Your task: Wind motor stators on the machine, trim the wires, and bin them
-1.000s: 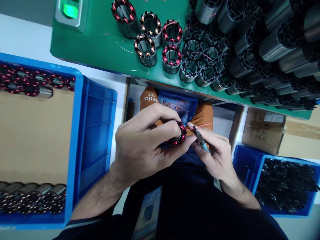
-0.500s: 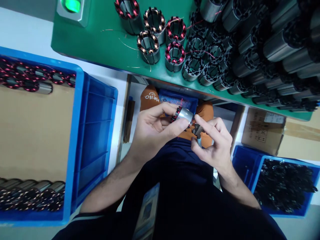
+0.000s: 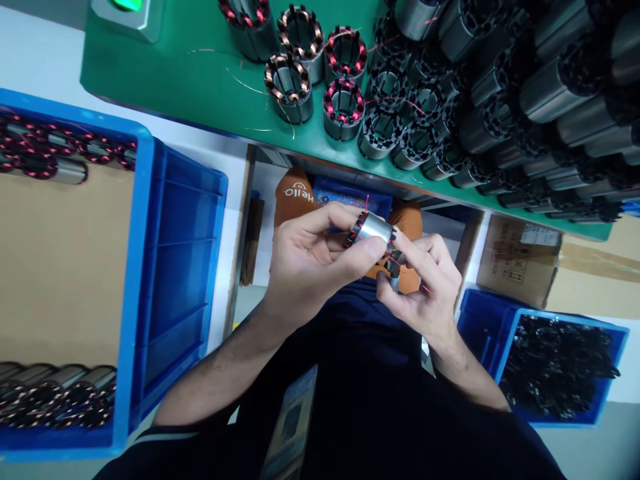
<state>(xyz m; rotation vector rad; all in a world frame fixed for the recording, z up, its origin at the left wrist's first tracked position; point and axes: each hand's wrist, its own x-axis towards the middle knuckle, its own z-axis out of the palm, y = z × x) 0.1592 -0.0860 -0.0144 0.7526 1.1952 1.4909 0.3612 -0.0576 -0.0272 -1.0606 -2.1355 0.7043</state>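
Note:
In my left hand point(image 3: 315, 257) is a motor stator point(image 3: 376, 229), a steel cylinder wound with red wire, lying on its side between thumb and fingers. A loose red wire end sticks up from its left end. My right hand point(image 3: 430, 283) is closed around small wire cutters point(image 3: 395, 270) with a grey-blue handle, partly hidden by the fingers. The cutters' metal head is close to the stator's right end, where a red wire runs down toward my right palm. My right index finger reaches to that same end; whether it touches is hard to tell.
Wound and bare stators point(image 3: 344, 110) stand on the green-topped table point(image 3: 200, 87) ahead. A blue crate point(image 3: 145, 267) at left holds more stators around cardboard. At right, a blue bin point(image 3: 500, 353) contains black parts, beside a cardboard box point(image 3: 520, 260). A blue tray point(image 3: 350, 193) sits between my knees.
The view has shifted slightly. The stator is turned a little in my left hand, and a red wire now shows stretching from its right end toward my right hand. Both hands keep their grips.

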